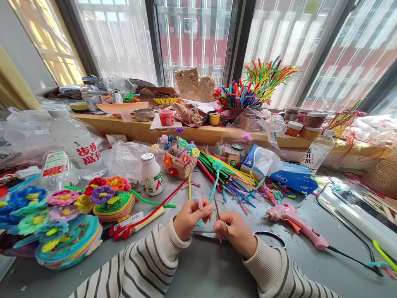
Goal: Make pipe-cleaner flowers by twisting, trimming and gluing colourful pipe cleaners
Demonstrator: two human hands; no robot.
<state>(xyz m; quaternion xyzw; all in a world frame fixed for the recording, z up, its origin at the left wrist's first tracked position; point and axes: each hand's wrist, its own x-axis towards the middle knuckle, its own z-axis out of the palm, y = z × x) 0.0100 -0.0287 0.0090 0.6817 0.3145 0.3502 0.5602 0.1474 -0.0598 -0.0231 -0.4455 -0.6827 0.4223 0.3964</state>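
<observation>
1. Basically, a short pink fuzzy piece (199, 200) sits at the fingertips of the left hand (194, 216), above the grey table (211, 273) and near the middle of the view. The left thumb and fingers are pinched together on it.
2. The right hand (237, 231) has its fingers closed around slim scissors (217, 208), whose blades point up and away from the person. The two hands are close together, and whether the blades touch anything is too small to tell.
3. Just beyond the fingertips stands or leans a turquoise flower (217, 165) on a fuzzy stem (214, 188); whether a hand holds that stem is unclear.
4. Under the hands lies a larger metal blade (205, 235), with a dark loop handle (270, 237) showing to the right of the right wrist.
5. Behind the flower, a loose heap of coloured pipe cleaners (228, 176) spreads beside a blue packet (291, 178). A woven basket (181, 169) of small flowers and a white bottle (152, 176) are to the left of it.
6. Farther left, layered round pieces (71, 248) carry bright fuzzy flowers.
7. On the right lies a pink glue gun (297, 223) with a black cord.
8. Along the wooden ledge (130, 129) below the windows are jars, a red tub (166, 118) and a bunch of multicoloured stems (240, 97).
</observation>
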